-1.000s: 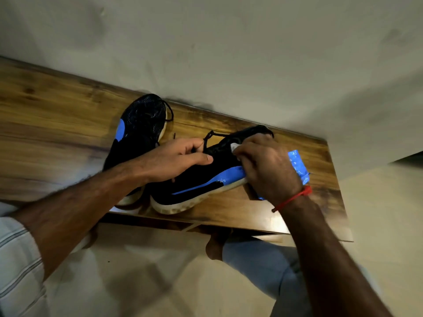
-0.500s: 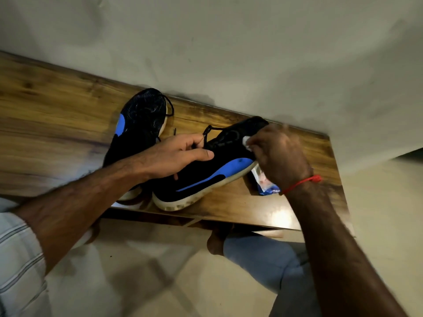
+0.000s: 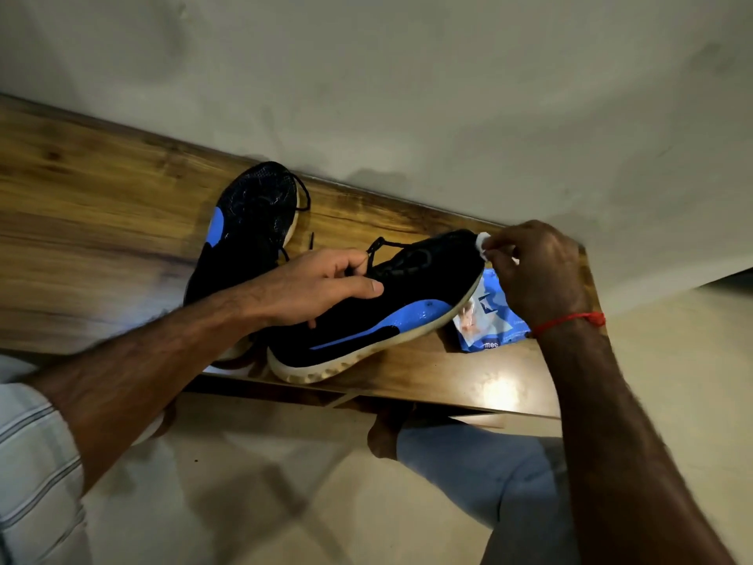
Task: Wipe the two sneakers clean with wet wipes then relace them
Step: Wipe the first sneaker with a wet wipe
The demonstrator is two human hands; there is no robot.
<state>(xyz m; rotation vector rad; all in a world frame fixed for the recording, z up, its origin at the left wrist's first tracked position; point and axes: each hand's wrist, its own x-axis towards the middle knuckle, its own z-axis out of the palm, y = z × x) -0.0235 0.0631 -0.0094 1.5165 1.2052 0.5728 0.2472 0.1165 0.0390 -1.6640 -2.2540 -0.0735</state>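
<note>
Two black sneakers with blue side panels and off-white soles lie on a glossy wooden counter (image 3: 102, 222) that runs along a pale wall. The nearer sneaker (image 3: 366, 316) sits at the counter's front edge with its heel toward the person and its toe pointing away to the right; its sole looks grubby with brownish marks along the rim, and a blue stripe runs along the side to a wider blue patch near the forefoot. A black lace (image 3: 381, 244) loops loosely above its tongue. The left hand (image 3: 322, 285) holds this shoe at the collar, fingers curled into the opening and thumb laid along the outer side. The right hand (image 3: 542, 275), with a red thread round its wrist, pinches a small white wet wipe (image 3: 483, 240) in its fingertips and presses it against the toe of the same shoe. The two hands are well apart, one at each end of the shoe. The second sneaker (image 3: 248, 234) lies behind and to the left, toe toward the wall, its mesh upper dull and faintly marked, a lace end trailing beside it; its heel is hidden by the left forearm. Just beside the nearer shoe's toe, partly under the right hand, a blue and white wipes packet (image 3: 485, 320) lies flat on the counter; whether it is open I cannot tell.
</note>
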